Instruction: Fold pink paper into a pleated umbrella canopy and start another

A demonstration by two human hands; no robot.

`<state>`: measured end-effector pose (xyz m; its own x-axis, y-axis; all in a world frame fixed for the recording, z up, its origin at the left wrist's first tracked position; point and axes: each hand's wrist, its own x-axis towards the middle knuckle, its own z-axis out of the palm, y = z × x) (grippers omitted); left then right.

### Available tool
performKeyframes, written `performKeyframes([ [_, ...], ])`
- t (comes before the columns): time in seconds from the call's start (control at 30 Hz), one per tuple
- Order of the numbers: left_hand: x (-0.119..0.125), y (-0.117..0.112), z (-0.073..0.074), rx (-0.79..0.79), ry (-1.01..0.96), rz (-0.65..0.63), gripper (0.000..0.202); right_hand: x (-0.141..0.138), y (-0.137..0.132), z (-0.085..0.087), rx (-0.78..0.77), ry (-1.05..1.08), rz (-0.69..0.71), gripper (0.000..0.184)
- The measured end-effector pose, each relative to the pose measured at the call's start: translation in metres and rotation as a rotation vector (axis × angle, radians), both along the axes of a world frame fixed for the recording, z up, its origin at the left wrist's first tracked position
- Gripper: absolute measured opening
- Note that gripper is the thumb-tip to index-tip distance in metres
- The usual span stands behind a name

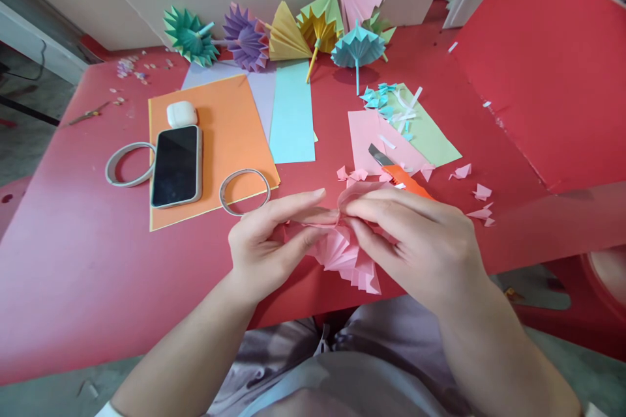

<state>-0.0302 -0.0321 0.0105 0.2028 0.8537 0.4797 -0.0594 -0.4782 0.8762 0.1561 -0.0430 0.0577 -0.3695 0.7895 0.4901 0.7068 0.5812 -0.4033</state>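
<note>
Pleated pink paper (342, 257) fans out between my two hands, just above the table's front edge. My left hand (267, 241) pinches its left side between thumb and fingers. On the other side, my right hand (415, 234) is closed on the paper near its gathered middle, with fingertips almost meeting the left ones. Part of the paper is hidden behind the fingers. Directly behind my right hand lies an orange utility knife (405, 181) with its blade out. Small pink paper scraps (355, 175) are scattered around the knife.
Folded paper umbrellas, including a blue one (358, 49), stand along the back. A phone (177, 166) and white earbud case (181, 115) rest on orange paper (229, 124). Tape rolls (130, 164) lie nearby. A red board (552, 71) is at right; small scissors (89, 113) at left.
</note>
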Motion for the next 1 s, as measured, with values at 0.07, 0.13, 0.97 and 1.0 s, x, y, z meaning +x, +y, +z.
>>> performKeyframes([
  [0.07, 0.0003, 0.0002, -0.0003, 0.005, -0.006, 0.002, 0.059, 0.0001, 0.0003, -0.0004, 0.006, 0.005, -0.003, 0.015],
  [0.13, 0.0005, 0.0005, -0.0013, 0.013, -0.002, 0.007, 0.059, 0.0, 0.0007, -0.0007, 0.019, 0.011, -0.003, 0.015],
  [0.97, 0.0059, 0.0002, -0.0017, -0.01, 0.024, 0.079, 0.049, -0.0048, 0.0044, -0.0043, 0.049, -0.025, -0.066, 0.014],
  [1.0, 0.006, 0.0001, -0.0018, -0.01, 0.022, 0.084, 0.049, -0.0043, 0.0044, -0.0043, 0.046, -0.018, -0.059, 0.013],
])
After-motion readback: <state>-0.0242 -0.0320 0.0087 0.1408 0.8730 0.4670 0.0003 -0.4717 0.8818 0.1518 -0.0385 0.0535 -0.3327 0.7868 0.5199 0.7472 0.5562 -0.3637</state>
